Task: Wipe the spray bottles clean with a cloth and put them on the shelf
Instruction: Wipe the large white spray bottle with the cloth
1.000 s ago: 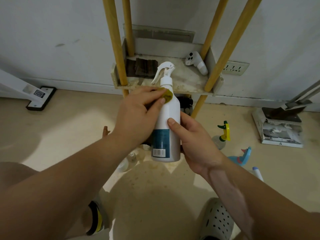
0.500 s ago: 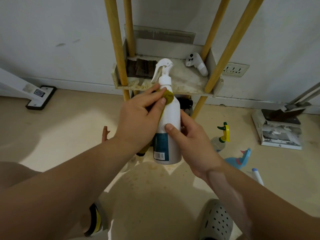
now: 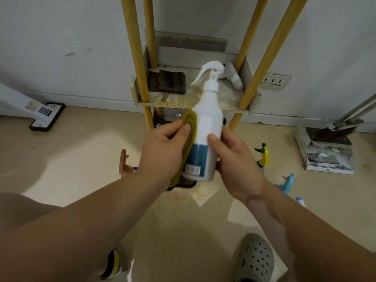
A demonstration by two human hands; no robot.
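A white spray bottle (image 3: 205, 127) with a blue label and white trigger head is held upright in front of the shelf (image 3: 232, 98). My right hand (image 3: 234, 157) grips its lower body from the right, thumb on the front. My left hand (image 3: 164, 151) pinches an olive-yellow cloth (image 3: 190, 123) and presses it against the bottle's left side; the cloth hangs down below the bottle. More spray bottles stand on the floor: a yellow-and-green one (image 3: 263, 154), a blue one (image 3: 286, 183) and a white-capped one (image 3: 300, 201) at right, a brown trigger (image 3: 124, 163) at left.
The shelf has yellow wooden posts (image 3: 135, 49) and holds a dark folded cloth (image 3: 168, 81) and a white controller (image 3: 234, 77). A white stand base (image 3: 43, 115) lies at left, a dustpan on papers (image 3: 327, 147) at right. My feet are at the bottom.
My left hand with the cloth slid down from the bottle's neck to its left side. The bottle tilted slightly and its trigger head now shows fully.
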